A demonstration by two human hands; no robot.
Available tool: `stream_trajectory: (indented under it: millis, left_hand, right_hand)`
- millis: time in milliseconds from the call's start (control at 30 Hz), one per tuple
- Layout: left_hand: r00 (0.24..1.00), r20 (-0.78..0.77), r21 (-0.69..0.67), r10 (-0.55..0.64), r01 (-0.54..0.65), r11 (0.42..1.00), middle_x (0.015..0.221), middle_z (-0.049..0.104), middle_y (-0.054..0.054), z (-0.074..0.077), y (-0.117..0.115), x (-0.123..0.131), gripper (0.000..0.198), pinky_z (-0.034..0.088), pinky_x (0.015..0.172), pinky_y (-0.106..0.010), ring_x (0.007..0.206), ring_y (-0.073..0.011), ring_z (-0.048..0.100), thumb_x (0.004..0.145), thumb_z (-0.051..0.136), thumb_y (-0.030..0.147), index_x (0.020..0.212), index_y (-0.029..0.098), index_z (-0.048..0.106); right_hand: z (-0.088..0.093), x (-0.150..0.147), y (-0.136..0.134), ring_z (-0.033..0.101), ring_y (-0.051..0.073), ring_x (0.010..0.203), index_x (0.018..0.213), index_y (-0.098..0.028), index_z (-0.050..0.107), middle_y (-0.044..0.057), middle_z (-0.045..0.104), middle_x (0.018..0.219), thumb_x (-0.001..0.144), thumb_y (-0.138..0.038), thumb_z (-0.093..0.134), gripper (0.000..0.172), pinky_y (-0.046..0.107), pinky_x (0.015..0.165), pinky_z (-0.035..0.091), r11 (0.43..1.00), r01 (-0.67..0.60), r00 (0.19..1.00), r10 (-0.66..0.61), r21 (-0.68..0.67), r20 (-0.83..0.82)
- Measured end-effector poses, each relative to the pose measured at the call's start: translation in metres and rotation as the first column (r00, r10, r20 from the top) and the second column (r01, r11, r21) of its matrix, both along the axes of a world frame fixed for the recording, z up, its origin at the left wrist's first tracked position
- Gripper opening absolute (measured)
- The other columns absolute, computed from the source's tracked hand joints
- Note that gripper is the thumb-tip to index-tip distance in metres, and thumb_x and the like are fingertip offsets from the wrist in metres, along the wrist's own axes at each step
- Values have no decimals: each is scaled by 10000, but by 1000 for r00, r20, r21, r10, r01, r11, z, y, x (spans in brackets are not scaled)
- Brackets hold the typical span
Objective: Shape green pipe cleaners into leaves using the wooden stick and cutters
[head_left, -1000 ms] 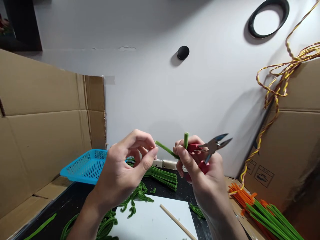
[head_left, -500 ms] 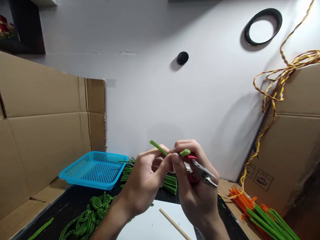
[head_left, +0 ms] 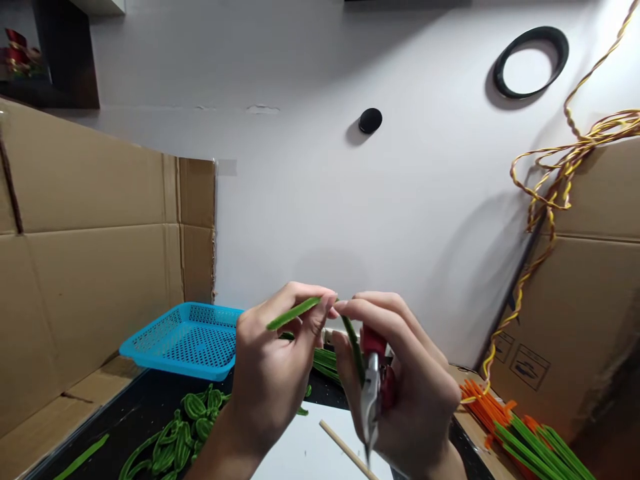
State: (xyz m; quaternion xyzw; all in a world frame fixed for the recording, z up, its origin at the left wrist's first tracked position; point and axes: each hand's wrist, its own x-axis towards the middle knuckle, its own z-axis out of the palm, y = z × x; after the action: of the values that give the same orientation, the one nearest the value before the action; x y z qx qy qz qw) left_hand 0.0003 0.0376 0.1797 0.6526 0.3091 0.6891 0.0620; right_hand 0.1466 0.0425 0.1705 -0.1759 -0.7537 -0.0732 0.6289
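Note:
My left hand [head_left: 273, 363] pinches a short green pipe cleaner [head_left: 294, 313] between thumb and forefinger. The stem bends at the pinch: one end points left, the other hangs down beside my right fingers. My right hand [head_left: 413, 373] keeps a pair of pliers [head_left: 371, 393] with red handles in its palm, jaws pointing down. Its forefinger tip meets the left fingertips at the bend. Below lies a white sheet [head_left: 300, 450] with a thin wooden stick [head_left: 345, 447] on it. Looped green pipe-cleaner pieces [head_left: 187, 427] are heaped left of the sheet.
A blue plastic basket [head_left: 173, 365] stands at the back left. Straight green stems [head_left: 327, 363] lie behind my hands. Orange stems [head_left: 483, 403] and more green stems [head_left: 543, 440] are at the right. Cardboard walls [head_left: 100, 280] flank the table, and a twisted yellow cord [head_left: 523, 283] hangs at the right.
The pipe cleaner has turned from a slanting line to a bend, with one end down. My right hand has rotated, swinging the pliers' jaws from rightward to downward.

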Motion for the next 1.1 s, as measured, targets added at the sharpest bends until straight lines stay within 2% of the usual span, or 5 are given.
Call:
stream_trajectory:
  millis: [133,333,633,900,1100]
  left_hand:
    - [1000,-14,-45,-18,17,999,691,687,24,0,3,0,169,455,471,-224,508,-88,568,1015,672,291,887,218,757]
    - [978,133,-202,-160,185,962,695,630,0,-1,11,1,350,410,429,-207,496,-76,512,1024,644,429,787,174,681]
    - [956,167,-186,-243,273,944,693,663,-6,-1,7,5,312,353,397,-221,458,-73,442,1035,623,426,852,186,702]
    - [929,188,-133,-320,347,929,722,672,-10,-6,10,4,258,349,439,-235,494,-75,424,1031,646,388,894,194,746]
    - [918,223,-147,-329,365,919,694,661,-14,-3,12,2,290,321,403,-224,475,-70,415,1014,668,416,854,183,737]
  right_hand:
    - [-2,-8,1,594,218,846,1050,-245,637,47,603,932,841,13,644,332,404,753,524,986,72,989,-52,149,-137]
    - [3,-7,1,586,180,760,958,-236,619,30,593,879,897,10,618,253,329,628,475,992,86,978,-66,90,-200]
    - [-2,-12,3,552,138,603,992,-244,667,40,626,917,984,-237,675,14,295,481,429,979,-46,864,-61,-199,-499]
    - [-1,-4,11,528,94,486,998,-231,655,7,643,791,963,-372,734,165,226,392,345,874,-276,828,4,-401,-561]
    - [-1,3,15,549,104,553,1005,-232,686,10,644,823,965,-347,735,131,245,461,407,826,-404,824,142,-393,-548]
